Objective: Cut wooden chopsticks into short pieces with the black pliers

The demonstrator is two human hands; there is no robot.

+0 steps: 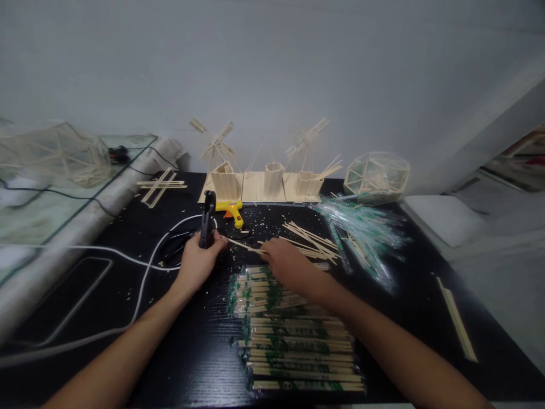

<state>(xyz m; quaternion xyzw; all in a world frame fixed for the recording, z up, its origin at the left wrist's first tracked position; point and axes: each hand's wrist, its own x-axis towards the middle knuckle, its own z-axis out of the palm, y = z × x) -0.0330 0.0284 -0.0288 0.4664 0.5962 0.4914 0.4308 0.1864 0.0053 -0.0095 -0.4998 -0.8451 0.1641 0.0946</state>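
Note:
My left hand [199, 262] is closed round the black handles of a cutting tool [207, 220] that stands upright on the black table [128, 227]. My right hand [286, 262] pinches a thin wooden stick [242, 245] whose far end points toward the left hand. Under the right hand lie several wrapped chopstick packs [293, 341] in green-printed sleeves. A loose pile of bare sticks [310, 241] lies just beyond the right hand.
A yellow glue gun [232, 211] lies behind the tool, with a white cable [145, 272] curving left. Stick-built windmill models [264, 176] stand on boards at the back. Empty plastic wrappers [361, 230] and a stick polyhedron [377, 177] sit to the right. A stick cross [160, 185] lies back left.

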